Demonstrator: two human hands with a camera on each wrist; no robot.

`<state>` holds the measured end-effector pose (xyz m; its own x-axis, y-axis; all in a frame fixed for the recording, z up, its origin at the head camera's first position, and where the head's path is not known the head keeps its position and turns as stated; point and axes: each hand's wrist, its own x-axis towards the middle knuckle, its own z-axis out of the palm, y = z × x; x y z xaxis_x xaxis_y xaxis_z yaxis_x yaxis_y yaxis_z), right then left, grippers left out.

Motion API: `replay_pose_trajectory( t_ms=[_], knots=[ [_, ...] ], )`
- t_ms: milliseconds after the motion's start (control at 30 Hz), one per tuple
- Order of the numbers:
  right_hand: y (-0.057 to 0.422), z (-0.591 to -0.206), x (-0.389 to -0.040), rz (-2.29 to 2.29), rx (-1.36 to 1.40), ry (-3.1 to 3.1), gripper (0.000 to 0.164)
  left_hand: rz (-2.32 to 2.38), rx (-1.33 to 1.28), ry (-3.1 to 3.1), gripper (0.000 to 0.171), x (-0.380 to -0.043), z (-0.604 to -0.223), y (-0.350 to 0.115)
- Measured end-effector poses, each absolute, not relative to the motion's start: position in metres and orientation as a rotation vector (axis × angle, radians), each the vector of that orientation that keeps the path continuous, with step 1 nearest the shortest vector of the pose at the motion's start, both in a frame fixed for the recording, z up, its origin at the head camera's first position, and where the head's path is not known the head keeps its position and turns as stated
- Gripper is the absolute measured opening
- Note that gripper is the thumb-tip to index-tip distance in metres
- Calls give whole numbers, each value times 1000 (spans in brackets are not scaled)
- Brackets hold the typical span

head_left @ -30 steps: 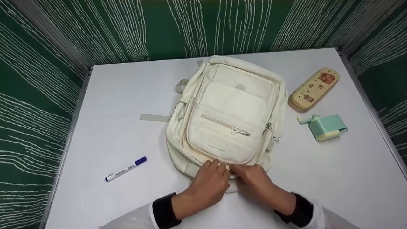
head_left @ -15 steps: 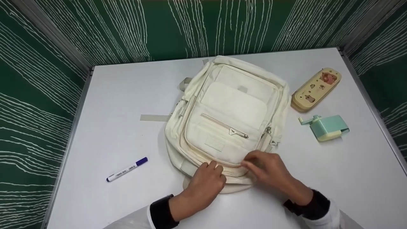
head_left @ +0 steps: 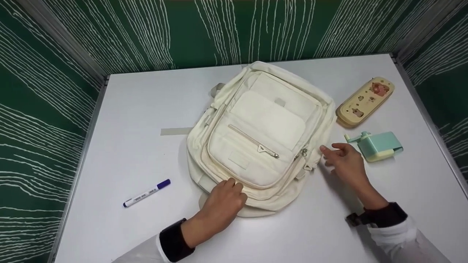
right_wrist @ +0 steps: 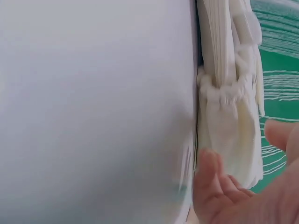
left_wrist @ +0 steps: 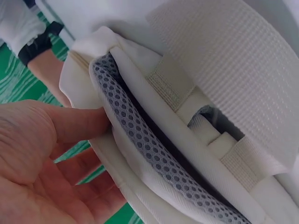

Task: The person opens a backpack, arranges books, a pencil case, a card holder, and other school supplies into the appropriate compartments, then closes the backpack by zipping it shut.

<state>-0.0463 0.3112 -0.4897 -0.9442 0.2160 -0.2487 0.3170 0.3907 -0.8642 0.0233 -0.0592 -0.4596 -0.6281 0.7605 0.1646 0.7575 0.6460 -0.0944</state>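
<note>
Marker [head_left: 147, 193] lay left of the backpack [head_left: 256, 135] on the bench [head_left: 146, 102], case [head_left: 365, 102] and sharpener [head_left: 379, 146] right. Left grip [head_left: 223, 202] pinched the backpack's lower edge; right grip [head_left: 347, 164], loosely spread, empty, had moved from there to beside the sharpener.

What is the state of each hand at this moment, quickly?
Left hand: closed, holding the bag near its lower edge.
Right hand: open, holding nothing, beside the bag.
</note>
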Motion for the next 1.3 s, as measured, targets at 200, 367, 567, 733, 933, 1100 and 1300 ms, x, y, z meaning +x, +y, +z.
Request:
replay_pose_trajectory(
  t_ms=[200,367,567,733,933,1100,1300],
  knots=[
    [310,-490,-59,-1634,493,2369,82,-38,-1233,-2678,18,15,-457,-73],
    [306,-491,-55,-1710,449,2307,46,-45,-1207,-2645,20,6,-457,-81],
    [300,-493,-47,-1763,385,2274,28,-39,-1153,-2671,20,-6,-454,-92],
    [292,-493,-38,-1818,421,2148,22,-10,-1100,-2706,19,-18,-450,-102],
    [280,-495,-24,-1847,483,2044,22,-38,-1004,-2757,20,-36,-448,-112],
    [267,-498,-12,-1865,513,1973,23,-57,-922,-2804,17,-50,-446,-120],
    [246,-500,3,-1919,548,1887,23,-64,-816,-2867,15,-69,-445,-126]
  ],
)
